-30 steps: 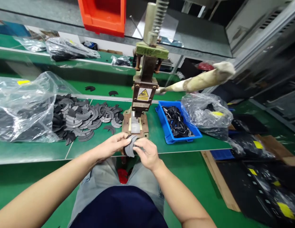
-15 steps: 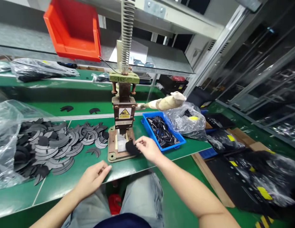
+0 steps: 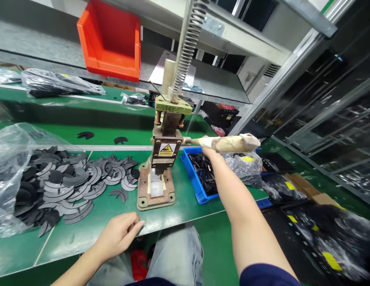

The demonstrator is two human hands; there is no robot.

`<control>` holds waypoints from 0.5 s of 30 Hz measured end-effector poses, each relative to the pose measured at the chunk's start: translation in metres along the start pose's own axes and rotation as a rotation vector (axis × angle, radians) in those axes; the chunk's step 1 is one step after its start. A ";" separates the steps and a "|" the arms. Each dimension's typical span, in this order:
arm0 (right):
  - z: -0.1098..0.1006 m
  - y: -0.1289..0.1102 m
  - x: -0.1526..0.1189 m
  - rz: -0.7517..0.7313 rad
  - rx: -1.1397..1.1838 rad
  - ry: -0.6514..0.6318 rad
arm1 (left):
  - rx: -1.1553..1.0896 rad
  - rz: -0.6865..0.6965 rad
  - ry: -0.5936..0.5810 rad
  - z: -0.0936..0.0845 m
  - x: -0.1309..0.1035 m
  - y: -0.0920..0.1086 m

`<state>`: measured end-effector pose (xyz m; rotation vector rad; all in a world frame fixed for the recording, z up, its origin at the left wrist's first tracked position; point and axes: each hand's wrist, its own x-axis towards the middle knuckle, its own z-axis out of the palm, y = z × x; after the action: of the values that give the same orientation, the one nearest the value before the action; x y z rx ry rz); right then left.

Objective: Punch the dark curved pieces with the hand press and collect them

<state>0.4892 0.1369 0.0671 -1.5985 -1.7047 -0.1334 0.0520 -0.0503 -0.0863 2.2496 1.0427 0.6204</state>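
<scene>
My left hand (image 3: 122, 232) rests at the table's front edge with its fingers curled in, and nothing shows in it. My right hand (image 3: 209, 152) reaches behind the wrapped lever (image 3: 232, 143) of a hand press (image 3: 164, 147), over the far part of a blue tray (image 3: 199, 194). The lever hides its fingers, so what it holds, if anything, cannot be seen. Small black parts (image 3: 205, 174) fill the tray. On the press base (image 3: 143, 188) lies a pale plate (image 3: 156, 186) with no black piece on it. Left of the press spreads a pile of curved black pieces (image 3: 74, 180).
A clear plastic bag (image 3: 7, 186) lies around the pile's left side. Two curved pieces lie farther back on the table. An orange bin (image 3: 111, 43) stands on the shelf above. Bagged parts (image 3: 243, 169) sit right of the tray.
My right hand has moved from the press base, where it held a curved black piece, rightward and away to the blue tray. That piece is out of sight. My left hand has barely moved.
</scene>
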 end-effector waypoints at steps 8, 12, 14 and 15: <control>-0.032 0.038 -0.092 0.342 -0.432 -0.949 | 0.023 0.029 -0.009 0.004 -0.001 -0.003; -0.035 0.035 -0.118 0.290 -0.468 -1.035 | 0.066 0.025 -0.020 0.004 -0.002 -0.002; -0.034 0.034 -0.124 0.269 -0.462 -1.019 | 0.078 0.026 -0.014 0.004 -0.002 -0.001; -0.033 0.035 -0.125 0.267 -0.456 -1.005 | 0.080 0.026 -0.010 0.004 -0.002 0.000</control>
<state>0.5230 0.0251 0.0017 -2.4664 -2.2492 0.5436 0.0529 -0.0533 -0.0894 2.3364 1.0518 0.5877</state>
